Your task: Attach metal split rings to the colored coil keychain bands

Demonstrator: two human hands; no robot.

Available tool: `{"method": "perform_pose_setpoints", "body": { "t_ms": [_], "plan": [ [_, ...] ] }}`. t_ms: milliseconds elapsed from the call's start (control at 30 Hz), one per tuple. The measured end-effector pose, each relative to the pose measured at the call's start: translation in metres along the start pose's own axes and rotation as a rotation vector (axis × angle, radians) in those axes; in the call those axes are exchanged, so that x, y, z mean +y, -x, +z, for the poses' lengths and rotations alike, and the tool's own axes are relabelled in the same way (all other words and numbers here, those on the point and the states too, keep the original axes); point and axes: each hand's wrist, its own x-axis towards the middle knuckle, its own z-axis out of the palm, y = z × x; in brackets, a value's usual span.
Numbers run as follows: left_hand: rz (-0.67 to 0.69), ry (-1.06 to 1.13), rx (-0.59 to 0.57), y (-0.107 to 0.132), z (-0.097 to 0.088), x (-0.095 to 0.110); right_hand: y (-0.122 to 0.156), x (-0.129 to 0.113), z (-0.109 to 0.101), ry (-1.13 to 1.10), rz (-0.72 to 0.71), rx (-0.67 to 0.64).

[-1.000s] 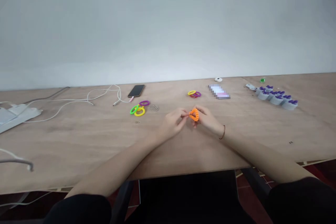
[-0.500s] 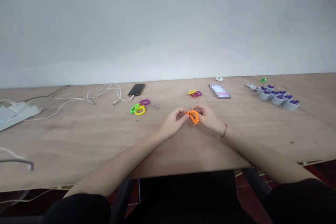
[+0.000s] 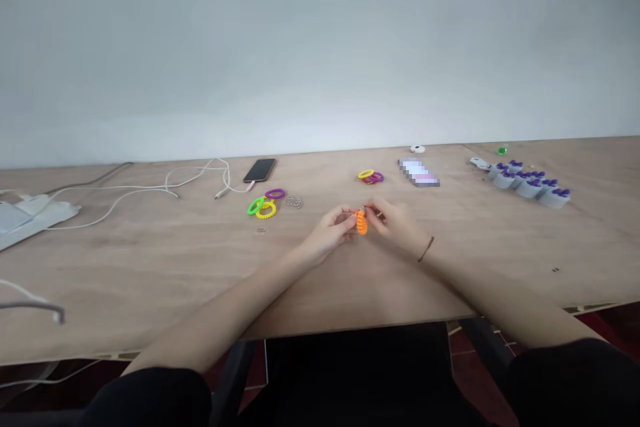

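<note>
My left hand pinches an orange spiral coil wristband between thumb and fingers, just above the table. The coil hangs edge-on, so its loop looks narrow. At its top, my right hand is closed with the fingertips on a small silvery key ring, which the fingers partly hide. To the left lie a green coil wristband, a yellow one and a purple one. Beside them is a small pile of metal rings. Beyond my hands sits a group of yellow, purple and red coils.
A dark phone with a white cable lies at the back left, and a lit phone at the back right. Grey holders with purple tops stand far right. A white power strip is far left. The table's front edge is near me.
The orange coil has turned from showing its open loop to edge-on, shifting slightly left. My right hand has rotated a little and its fingertips are at the coil's top.
</note>
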Motion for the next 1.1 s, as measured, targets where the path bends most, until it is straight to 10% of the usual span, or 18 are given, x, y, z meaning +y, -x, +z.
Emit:
{"method": "perform_pose_setpoints", "body": {
  "t_ms": [200, 733, 1100],
  "plan": [
    [-0.119, 0.085, -0.004, 0.000, 0.000, -0.002, 0.003, -0.002, 0.000, 0.325, -0.155, -0.011],
    [0.059, -0.120, 0.055, -0.003, -0.001, -0.005, 0.000, -0.010, 0.004, -0.403, 0.178, 0.058],
    [0.269, -0.723, 0.139, 0.001, -0.007, 0.000, -0.001, -0.006, -0.004, 0.006, -0.126, -0.125]
  ]
}}
